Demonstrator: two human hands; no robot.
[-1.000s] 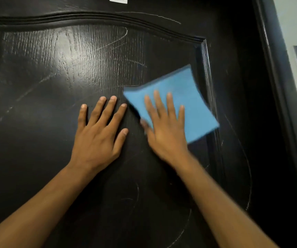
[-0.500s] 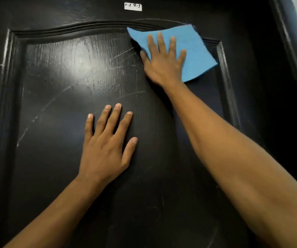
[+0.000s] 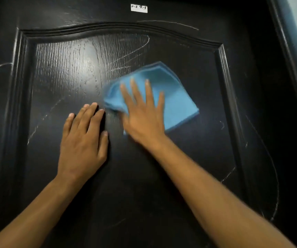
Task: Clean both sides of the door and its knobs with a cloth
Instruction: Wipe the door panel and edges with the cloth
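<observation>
Cloth, blue, lies mid-panel on the dark door, pressed flat under right hand, fingers straight and spread. Left hand rests flat just beside it, fingers together, holding nothing.

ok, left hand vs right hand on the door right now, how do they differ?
The left hand rests bare on the door, fingers close together; the right hand presses the blue cloth against it, fingers spread. The left looks sharp, the right motion-blurred. Both lie flat, palms down, on the recessed panel.
</observation>
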